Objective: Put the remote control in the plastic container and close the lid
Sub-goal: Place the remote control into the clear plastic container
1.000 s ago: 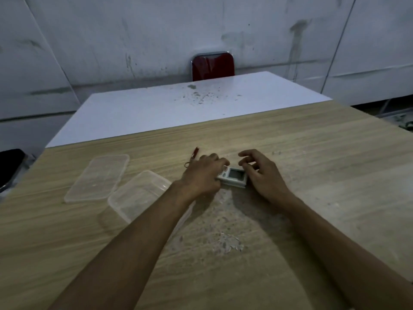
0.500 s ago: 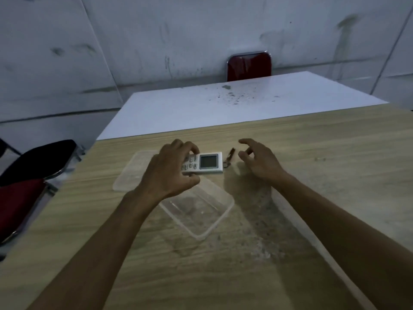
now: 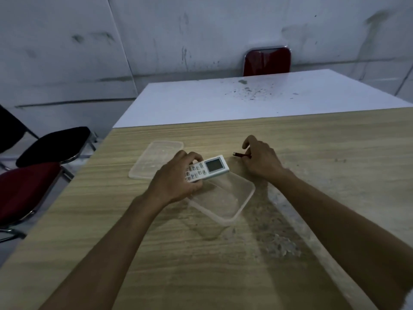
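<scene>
My left hand (image 3: 173, 179) grips the button end of a white remote control (image 3: 210, 168) with a grey screen, holding it level over the far left corner of the clear plastic container (image 3: 232, 198). The container stands open on the wooden table (image 3: 201, 253). Its clear lid (image 3: 154, 158) lies flat just beyond and left of it. My right hand (image 3: 260, 161) rests on the table to the right of the remote, fingers curled loosely, holding nothing; a small dark red pen (image 3: 241, 155) lies at its fingertips.
A white table (image 3: 245, 95) adjoins the far edge of the wooden one, with a red chair (image 3: 267, 61) behind it. Black and red chairs (image 3: 33, 166) stand off the table's left edge. White dust marks the wood near my right forearm.
My left hand lifted the remote off the table and carried it left over the container. My right hand let go of the remote and stayed on the table. The view swung left.
</scene>
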